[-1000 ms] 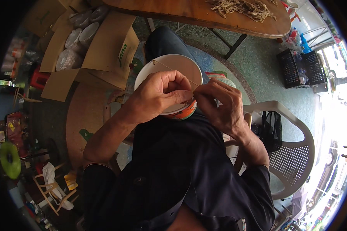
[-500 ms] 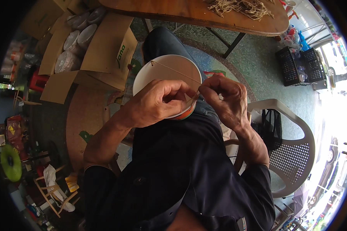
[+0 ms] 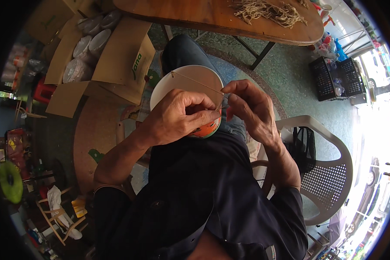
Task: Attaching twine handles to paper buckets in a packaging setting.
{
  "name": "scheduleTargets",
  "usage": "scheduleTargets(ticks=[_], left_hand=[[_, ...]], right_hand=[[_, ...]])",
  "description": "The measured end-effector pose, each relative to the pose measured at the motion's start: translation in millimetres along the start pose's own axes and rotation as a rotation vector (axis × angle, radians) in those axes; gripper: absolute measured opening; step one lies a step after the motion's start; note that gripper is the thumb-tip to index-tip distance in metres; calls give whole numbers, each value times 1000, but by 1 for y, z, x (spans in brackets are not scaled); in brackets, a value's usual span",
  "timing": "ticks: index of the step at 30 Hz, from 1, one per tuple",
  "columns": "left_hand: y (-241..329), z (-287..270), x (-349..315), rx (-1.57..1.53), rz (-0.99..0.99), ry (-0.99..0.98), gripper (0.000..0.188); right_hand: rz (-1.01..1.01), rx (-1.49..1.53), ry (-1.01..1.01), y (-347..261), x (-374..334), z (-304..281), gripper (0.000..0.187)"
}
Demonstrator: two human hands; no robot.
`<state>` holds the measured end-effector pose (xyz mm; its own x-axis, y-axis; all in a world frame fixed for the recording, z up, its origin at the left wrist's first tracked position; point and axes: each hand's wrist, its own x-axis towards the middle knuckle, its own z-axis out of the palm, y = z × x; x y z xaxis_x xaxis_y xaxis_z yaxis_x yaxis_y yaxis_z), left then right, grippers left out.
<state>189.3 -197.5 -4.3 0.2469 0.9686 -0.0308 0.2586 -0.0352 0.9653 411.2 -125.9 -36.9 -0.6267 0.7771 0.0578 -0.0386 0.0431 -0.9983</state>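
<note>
A round tub (image 3: 164,86), white inside with an orange and green outer wall, sits tilted between my thighs. A thin tan string (image 3: 198,82) runs from a small hole near its far left rim across the opening to my hands. At the near right rim, my left hand (image 3: 180,113) is closed, thumb and forefinger pinching the string. My right hand (image 3: 252,108) is just right of the rim, with the string at its bent forefinger and thumb tips. The string's free end is hidden among the fingers.
Ahead, a wooden table (image 3: 182,16) carries a tangled heap of tan strings (image 3: 271,12). An open cardboard box (image 3: 117,56) with stacked white tubs stands at the left. A black crate (image 3: 336,80) and a plastic chair (image 3: 329,173) are at the right.
The tub's rim has tipped slightly, showing more of its orange outer wall. My right hand's fingers have spread a little and moved slightly up and left along the string.
</note>
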Motion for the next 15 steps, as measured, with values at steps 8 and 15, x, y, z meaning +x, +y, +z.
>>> scheduleTargets(ticks=[8, 15], left_hand=[[14, -4, 1, 56, -64, -18, 17], [11, -3, -8, 606, 492, 310, 7]], right_hand=[[22, 288, -114, -3, 7, -2, 21], [-119, 489, -64, -30, 2, -1, 16]])
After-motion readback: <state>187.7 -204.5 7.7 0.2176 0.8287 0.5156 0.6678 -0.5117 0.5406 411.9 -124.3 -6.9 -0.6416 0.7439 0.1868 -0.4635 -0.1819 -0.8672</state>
